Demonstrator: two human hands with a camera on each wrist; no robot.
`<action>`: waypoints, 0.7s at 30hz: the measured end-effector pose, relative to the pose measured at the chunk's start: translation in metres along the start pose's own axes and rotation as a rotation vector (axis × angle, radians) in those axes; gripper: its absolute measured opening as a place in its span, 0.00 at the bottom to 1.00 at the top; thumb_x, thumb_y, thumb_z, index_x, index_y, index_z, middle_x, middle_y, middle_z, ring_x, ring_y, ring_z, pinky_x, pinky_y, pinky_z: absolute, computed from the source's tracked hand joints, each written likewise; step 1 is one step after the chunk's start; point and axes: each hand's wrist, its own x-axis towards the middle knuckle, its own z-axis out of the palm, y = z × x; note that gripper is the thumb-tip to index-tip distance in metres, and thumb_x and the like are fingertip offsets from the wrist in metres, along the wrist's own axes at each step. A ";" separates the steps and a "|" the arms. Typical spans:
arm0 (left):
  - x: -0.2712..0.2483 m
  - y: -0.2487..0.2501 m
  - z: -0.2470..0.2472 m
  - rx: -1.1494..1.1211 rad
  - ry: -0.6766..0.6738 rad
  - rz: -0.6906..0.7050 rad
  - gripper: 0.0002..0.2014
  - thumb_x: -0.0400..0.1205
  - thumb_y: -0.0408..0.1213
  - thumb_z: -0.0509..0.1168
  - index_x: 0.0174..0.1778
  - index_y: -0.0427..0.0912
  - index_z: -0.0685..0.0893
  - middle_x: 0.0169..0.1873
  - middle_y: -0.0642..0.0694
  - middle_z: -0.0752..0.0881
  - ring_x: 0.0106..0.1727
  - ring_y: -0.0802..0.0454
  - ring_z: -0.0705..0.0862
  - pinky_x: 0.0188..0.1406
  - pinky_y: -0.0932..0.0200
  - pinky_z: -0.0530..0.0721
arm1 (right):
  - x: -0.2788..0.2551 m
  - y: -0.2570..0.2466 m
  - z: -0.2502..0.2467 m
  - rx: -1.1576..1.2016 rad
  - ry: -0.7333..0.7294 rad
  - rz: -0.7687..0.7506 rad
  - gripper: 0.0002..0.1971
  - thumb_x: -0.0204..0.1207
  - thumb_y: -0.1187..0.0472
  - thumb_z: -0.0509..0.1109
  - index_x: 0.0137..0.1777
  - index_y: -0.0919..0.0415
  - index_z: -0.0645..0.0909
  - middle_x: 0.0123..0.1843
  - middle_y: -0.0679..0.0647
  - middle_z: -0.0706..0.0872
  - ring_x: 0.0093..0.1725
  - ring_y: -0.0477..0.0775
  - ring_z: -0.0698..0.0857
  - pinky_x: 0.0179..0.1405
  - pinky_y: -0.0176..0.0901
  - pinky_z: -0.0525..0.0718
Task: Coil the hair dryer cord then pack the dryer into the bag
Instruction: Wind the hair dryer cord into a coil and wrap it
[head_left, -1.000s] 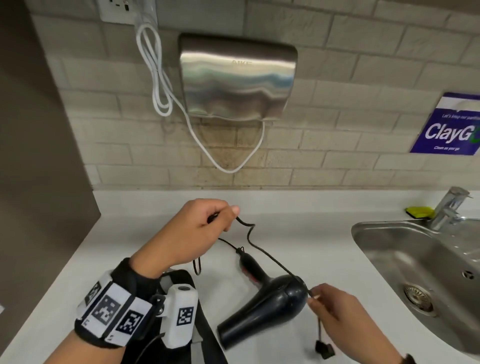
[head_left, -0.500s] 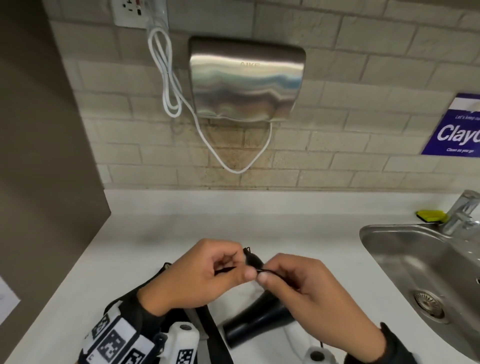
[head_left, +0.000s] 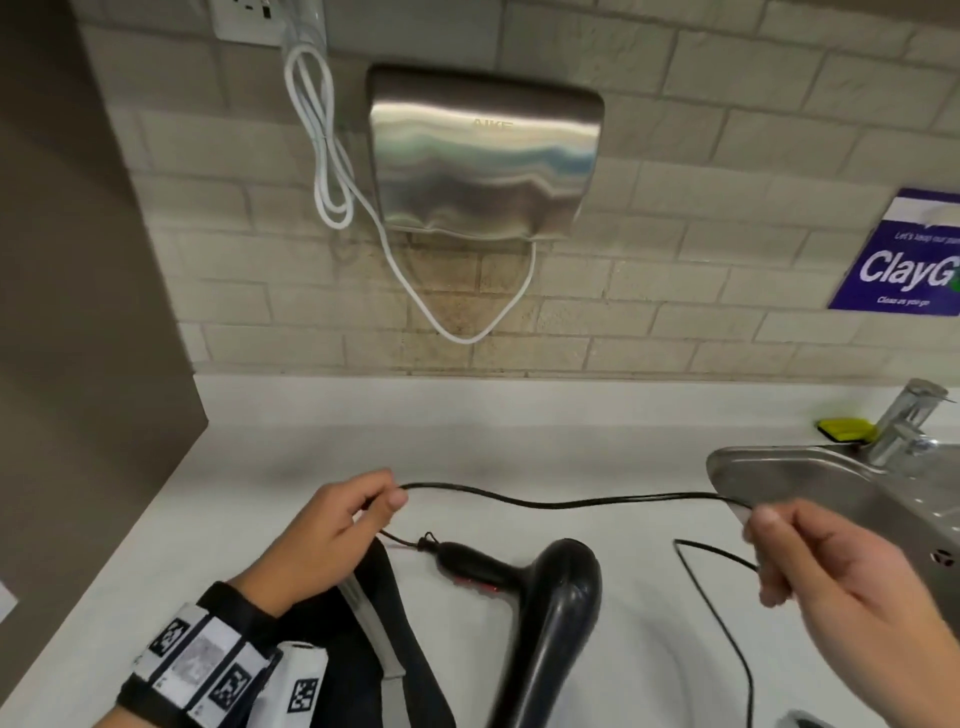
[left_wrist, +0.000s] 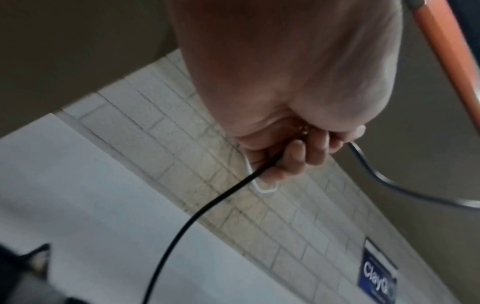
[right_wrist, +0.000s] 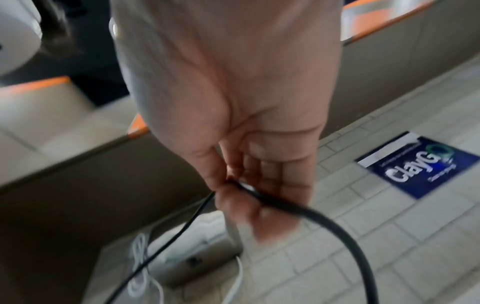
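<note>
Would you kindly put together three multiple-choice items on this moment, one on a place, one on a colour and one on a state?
1. Where does the hair dryer lie?
A. in the sink
B. on the white counter
C. inside the bag

2. What colour is the cord stretched between the hands?
A. black
B. white
C. orange

3. How does the right hand stand?
A. flat on the counter
B. pinching the cord
C. gripping the faucet

Answers: 1 B, it rests on the counter beside the black bag. 2 A, it runs black from the left hand. 3 B, thumb and fingers close on it.
</note>
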 end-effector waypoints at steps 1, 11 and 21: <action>0.002 0.006 -0.002 -0.028 0.030 0.010 0.25 0.81 0.67 0.53 0.32 0.48 0.71 0.26 0.56 0.70 0.28 0.62 0.68 0.30 0.66 0.69 | -0.002 0.008 0.004 -0.088 -0.014 0.028 0.10 0.81 0.53 0.65 0.38 0.51 0.82 0.28 0.51 0.87 0.28 0.48 0.83 0.33 0.43 0.79; 0.020 0.097 0.006 0.064 -0.047 0.215 0.17 0.84 0.48 0.63 0.33 0.41 0.79 0.21 0.47 0.71 0.23 0.59 0.66 0.25 0.69 0.66 | -0.008 -0.035 0.071 -0.392 -0.083 -0.323 0.30 0.71 0.53 0.71 0.73 0.61 0.70 0.67 0.54 0.77 0.67 0.54 0.74 0.67 0.36 0.68; 0.010 0.099 -0.002 -0.082 -0.095 0.226 0.21 0.81 0.57 0.64 0.31 0.45 0.79 0.22 0.51 0.76 0.25 0.57 0.73 0.26 0.64 0.71 | 0.005 -0.099 0.092 0.022 -0.359 -0.408 0.11 0.81 0.49 0.66 0.40 0.53 0.82 0.25 0.48 0.78 0.26 0.45 0.75 0.27 0.27 0.68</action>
